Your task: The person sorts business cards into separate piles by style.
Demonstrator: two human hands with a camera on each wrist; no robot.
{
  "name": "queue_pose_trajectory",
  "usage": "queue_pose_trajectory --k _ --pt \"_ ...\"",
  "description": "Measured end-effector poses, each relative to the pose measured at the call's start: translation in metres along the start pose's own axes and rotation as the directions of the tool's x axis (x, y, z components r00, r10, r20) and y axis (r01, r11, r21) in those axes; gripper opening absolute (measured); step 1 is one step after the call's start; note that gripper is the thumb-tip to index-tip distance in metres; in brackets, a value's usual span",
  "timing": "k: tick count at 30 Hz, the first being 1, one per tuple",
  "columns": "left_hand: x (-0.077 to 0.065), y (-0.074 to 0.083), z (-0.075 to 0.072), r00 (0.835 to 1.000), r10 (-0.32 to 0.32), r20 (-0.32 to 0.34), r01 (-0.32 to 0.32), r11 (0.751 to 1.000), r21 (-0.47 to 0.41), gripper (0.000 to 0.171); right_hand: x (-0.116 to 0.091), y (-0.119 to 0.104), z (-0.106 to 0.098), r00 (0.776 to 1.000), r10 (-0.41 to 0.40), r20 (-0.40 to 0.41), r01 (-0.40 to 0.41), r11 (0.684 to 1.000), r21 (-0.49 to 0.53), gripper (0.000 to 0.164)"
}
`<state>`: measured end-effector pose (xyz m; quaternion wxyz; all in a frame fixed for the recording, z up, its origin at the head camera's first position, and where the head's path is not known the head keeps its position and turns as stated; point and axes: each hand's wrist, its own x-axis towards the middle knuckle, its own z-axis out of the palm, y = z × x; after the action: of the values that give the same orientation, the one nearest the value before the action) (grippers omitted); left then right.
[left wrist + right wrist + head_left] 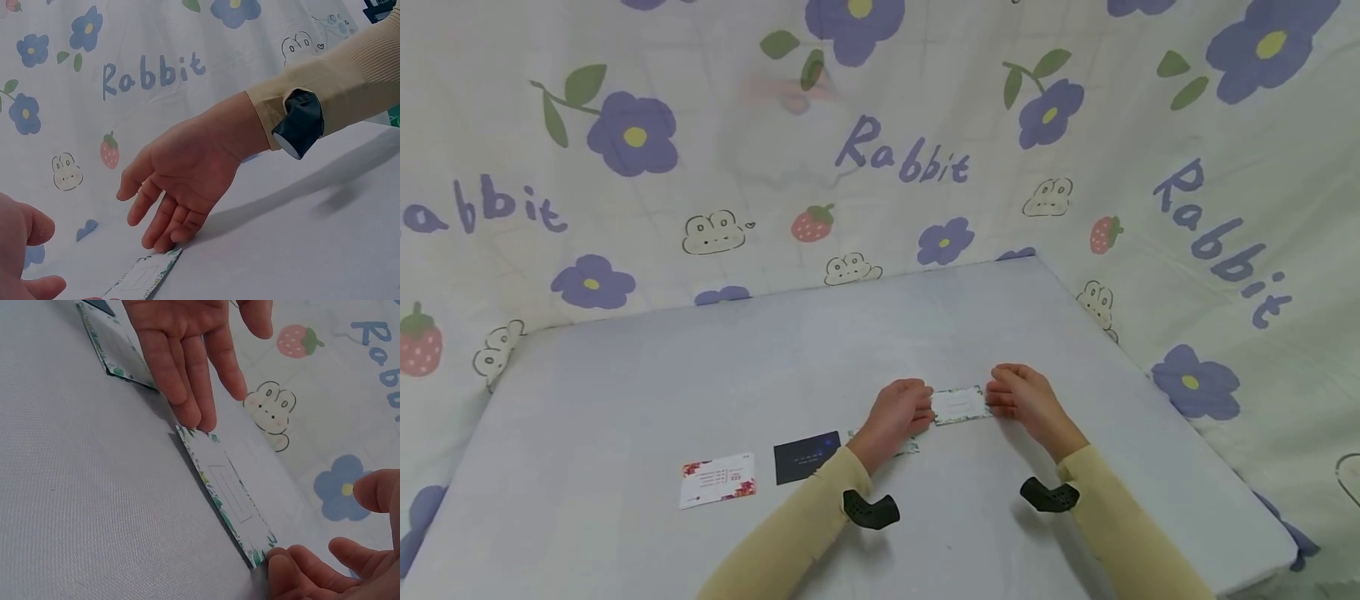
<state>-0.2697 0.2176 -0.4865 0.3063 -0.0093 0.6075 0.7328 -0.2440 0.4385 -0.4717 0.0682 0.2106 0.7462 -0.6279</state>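
A white card with a green leafy border (960, 406) lies on the table between the two hands. My left hand (891, 421) touches its left short edge with fairly straight fingertips, as the right wrist view shows. At the opposite short edge, the loosely bent fingers of my right hand (1028, 407) touch the card; neither thumb pinches it. Partly hidden under the left forearm is a second green-bordered card (910, 447). To its left lie a dark blue card (806, 457) and a white card with red flowers (718, 481).
The cards lie in a slanting row on a white-covered table (625, 400). A printed curtain (737, 167) with flowers and rabbits hangs behind the table and along its right side. A dark band device (871, 510) sits at each wrist.
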Motion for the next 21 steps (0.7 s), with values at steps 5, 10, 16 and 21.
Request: queue_pose_trajectory --k 5,10,16,21 --pt "-0.006 0.003 -0.004 1.000 0.026 0.016 -0.026 1.000 -0.003 0.054 -0.003 -0.001 -0.001 0.999 0.012 0.032 -0.013 1.000 0.020 0.056" --pt "-0.019 0.010 -0.014 0.999 0.052 0.016 -0.052 0.999 -0.011 0.053 -0.009 -0.008 0.007 0.998 -0.003 0.061 0.002 1.000 0.025 0.058" --pt "-0.030 0.014 -0.032 0.997 0.082 0.010 -0.082 0.997 -0.002 0.053 -0.017 -0.015 0.022 0.996 -0.028 0.087 0.027 1.000 0.015 0.059" --pt "-0.040 0.014 -0.045 0.995 0.096 -0.003 -0.096 0.995 0.003 0.053 -0.023 -0.017 0.034 0.991 -0.057 0.119 0.053 0.998 0.029 0.060"
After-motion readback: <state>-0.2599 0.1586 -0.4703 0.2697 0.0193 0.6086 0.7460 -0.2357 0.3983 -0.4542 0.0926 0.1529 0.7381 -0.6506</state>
